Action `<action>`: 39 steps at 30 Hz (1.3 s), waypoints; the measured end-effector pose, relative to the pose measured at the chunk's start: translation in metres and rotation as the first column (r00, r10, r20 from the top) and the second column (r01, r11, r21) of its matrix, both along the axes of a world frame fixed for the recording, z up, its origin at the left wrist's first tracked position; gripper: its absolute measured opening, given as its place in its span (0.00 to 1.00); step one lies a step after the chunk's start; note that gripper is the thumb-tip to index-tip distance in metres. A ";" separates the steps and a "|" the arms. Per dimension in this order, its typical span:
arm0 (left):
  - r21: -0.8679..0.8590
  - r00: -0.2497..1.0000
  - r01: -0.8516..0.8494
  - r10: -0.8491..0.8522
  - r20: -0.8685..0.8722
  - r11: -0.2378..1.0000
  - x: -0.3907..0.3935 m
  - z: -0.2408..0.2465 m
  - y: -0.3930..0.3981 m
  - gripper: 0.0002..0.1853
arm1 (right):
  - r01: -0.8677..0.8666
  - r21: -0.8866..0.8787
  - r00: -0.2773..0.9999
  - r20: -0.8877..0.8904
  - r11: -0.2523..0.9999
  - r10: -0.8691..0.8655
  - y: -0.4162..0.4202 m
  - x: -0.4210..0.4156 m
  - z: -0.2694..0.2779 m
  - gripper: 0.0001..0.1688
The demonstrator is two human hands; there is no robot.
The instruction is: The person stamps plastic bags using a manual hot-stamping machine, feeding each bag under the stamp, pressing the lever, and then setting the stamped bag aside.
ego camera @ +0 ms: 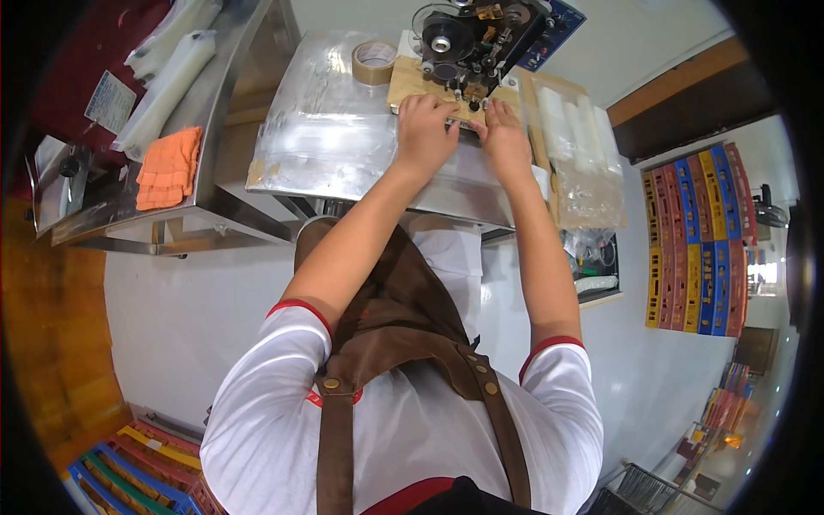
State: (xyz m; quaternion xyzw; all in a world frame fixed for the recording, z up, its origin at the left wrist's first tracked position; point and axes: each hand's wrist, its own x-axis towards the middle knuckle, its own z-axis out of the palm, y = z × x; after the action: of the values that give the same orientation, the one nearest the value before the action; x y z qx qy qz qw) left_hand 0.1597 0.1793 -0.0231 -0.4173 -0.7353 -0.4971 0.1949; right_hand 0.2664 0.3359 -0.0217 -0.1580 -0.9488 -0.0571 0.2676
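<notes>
A ribbon coding machine with a dark reel and a blue control panel stands at the back of a metal-topped table. Beneath its head lies a light wooden board. My left hand rests over the board's front edge, palm down, left of the print head. On the right side, my right hand touches the same edge, its fingers close to the small rollers. Both thumbs point inward across a narrow strip bearing writing. Whether something thin is pinched under my fingers is hidden.
Left of the machine sits a tape roll. Plastic-wrapped white bundles lie to its right. A steel table at the left holds an orange cloth and long plastic bags. Stacked coloured crates stand far right.
</notes>
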 end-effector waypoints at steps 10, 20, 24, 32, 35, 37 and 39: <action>0.041 0.954 0.160 -0.165 0.251 0.986 -0.004 0.009 -0.064 0.13 | -0.214 -0.272 0.961 -0.233 0.938 0.152 -0.062 0.047 0.043 0.26; -0.229 0.830 -0.555 0.515 -0.212 0.800 -0.091 -0.009 -0.172 0.13 | -0.195 -0.029 0.980 0.046 0.980 0.196 -0.074 0.081 -0.006 0.21; -0.112 0.934 -0.354 0.345 -0.094 0.929 -0.074 -0.002 -0.134 0.12 | -0.095 -0.333 0.982 -0.186 0.938 0.033 -0.071 0.076 0.002 0.16; -0.065 0.957 0.267 -0.256 0.134 0.962 -0.027 0.007 -0.024 0.12 | -0.046 0.009 0.993 -0.108 0.999 0.047 0.001 0.029 0.007 0.24; -0.026 0.964 0.227 -0.221 0.147 0.973 -0.025 0.002 -0.021 0.11 | -0.067 -0.025 0.996 -0.062 0.997 0.065 0.009 0.016 0.012 0.31; 0.000 0.970 0.220 -0.218 0.107 0.976 -0.027 -0.003 -0.021 0.10 | -0.084 -0.051 0.995 -0.052 0.995 0.082 0.016 0.013 0.010 0.34; 0.009 0.971 0.220 -0.219 0.093 0.976 -0.028 -0.006 -0.020 0.10 | -0.082 -0.071 0.996 -0.030 0.994 0.081 0.018 0.015 0.009 0.34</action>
State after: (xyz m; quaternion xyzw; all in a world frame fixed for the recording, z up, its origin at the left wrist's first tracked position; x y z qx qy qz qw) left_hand 0.1322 0.1595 -0.0288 -0.4725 -0.6932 -0.5342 0.1042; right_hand 0.2815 0.3541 -0.0131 -0.1294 -0.9521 -0.0098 0.2767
